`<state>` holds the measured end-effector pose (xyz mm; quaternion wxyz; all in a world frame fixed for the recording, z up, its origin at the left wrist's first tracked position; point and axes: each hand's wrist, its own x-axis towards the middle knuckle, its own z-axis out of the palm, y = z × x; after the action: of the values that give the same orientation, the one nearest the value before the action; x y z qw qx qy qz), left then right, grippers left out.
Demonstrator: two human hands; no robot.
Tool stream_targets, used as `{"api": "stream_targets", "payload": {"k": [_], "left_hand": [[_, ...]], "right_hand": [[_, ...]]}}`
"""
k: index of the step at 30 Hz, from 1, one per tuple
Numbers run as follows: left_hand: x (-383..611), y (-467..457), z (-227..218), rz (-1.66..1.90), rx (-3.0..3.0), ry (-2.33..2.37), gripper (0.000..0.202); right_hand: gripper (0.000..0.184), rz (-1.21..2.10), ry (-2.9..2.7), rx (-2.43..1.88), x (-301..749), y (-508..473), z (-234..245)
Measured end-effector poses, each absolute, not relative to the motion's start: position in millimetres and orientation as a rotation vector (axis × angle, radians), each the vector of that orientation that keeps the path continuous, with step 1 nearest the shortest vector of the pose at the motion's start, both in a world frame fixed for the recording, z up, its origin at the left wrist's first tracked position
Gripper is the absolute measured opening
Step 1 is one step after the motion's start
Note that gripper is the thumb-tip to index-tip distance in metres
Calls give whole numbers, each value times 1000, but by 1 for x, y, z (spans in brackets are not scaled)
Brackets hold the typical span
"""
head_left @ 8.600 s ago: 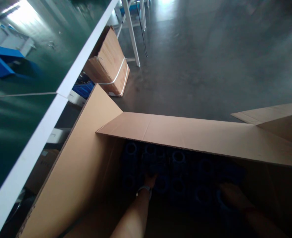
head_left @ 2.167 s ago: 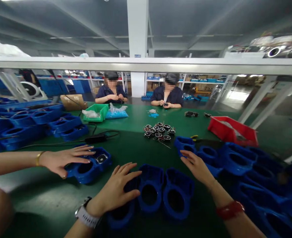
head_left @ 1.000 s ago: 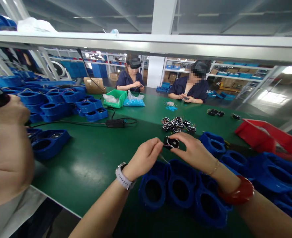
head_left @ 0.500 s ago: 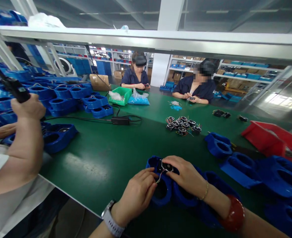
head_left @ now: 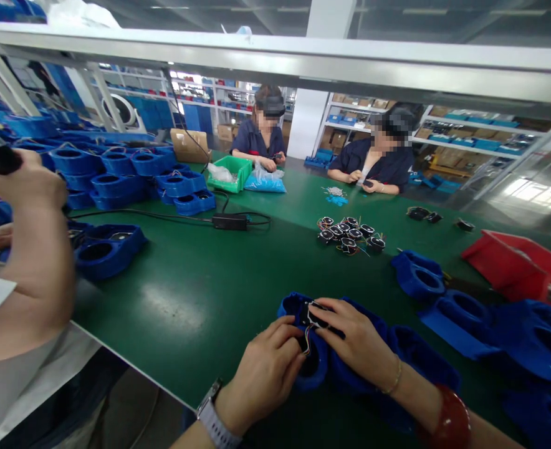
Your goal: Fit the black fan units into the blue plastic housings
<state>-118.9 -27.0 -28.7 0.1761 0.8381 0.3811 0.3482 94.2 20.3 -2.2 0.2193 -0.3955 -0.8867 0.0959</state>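
A black motor-like part [head_left: 313, 313] with thin coloured wires [head_left: 308, 337] sits at the upper opening of a blue plastic housing [head_left: 288, 305]. My right hand [head_left: 357, 340] grips this black part from the right, fingers over its top. At the left, my left hand [head_left: 270, 358] pinches the wires above the housing's round hole. Its fingertips partly hide where the wires run. More blue housings [head_left: 422, 349] lie under and beyond my right forearm. I cannot tell whether the black part is fully seated.
Several black wired parts [head_left: 349, 234] lie mid-table, with small white and blue pieces [head_left: 335, 194] behind. A red bin [head_left: 513, 265] stands at right. A cable adapter [head_left: 229, 221] crosses the left. One co-worker's arm [head_left: 39, 249] is at left; two co-workers sit opposite.
My left hand has shifted slightly right along the wires, while my right hand stays on the black part. The co-worker's raised arm at left has moved further left. The view has tilted slightly.
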Motion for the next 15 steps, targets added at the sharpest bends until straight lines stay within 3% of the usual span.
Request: {"api": "stream_targets", "payload": {"k": [15], "left_hand": [[-125, -24, -28, 1050, 2376, 1118, 15]], "right_hand": [[33, 70, -2899, -1244, 78, 17, 22]]}}
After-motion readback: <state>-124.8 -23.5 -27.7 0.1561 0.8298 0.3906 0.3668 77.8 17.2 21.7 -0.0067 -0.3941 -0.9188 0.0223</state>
